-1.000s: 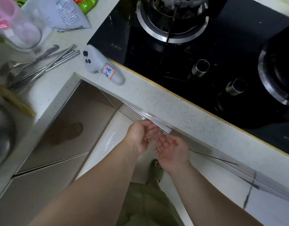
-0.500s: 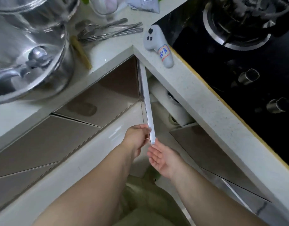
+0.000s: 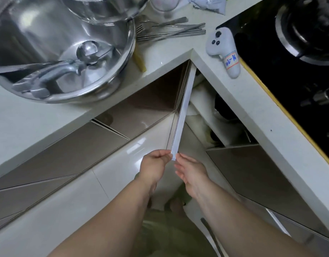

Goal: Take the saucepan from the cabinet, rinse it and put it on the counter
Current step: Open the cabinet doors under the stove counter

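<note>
A glossy brown cabinet door (image 3: pixel 182 115) under the white counter (image 3: pixel 212 78) stands swung wide open, seen edge-on. My left hand (image 3: pixel 156 166) pinches its free lower corner. My right hand (image 3: pixel 191 171) hovers just right of that corner, fingers apart, holding nothing. Inside the open cabinet (image 3: pixel 215 119) I see white shelving and dark round shapes. I cannot pick out a saucepan there.
A large steel bowl (image 3: pixel 63 51) holding a ladle and metal tool sits on the left counter. Forks and chopsticks (image 3: pixel 171 30), a grey controller (image 3: pixel 223 51) and a black gas hob (image 3: pixel 297 60) lie farther right. White floor tiles show below.
The cabinet door has swung from nearly closed to wide open, pulled by my left hand. My view has shifted left, bringing the steel bowl into sight.
</note>
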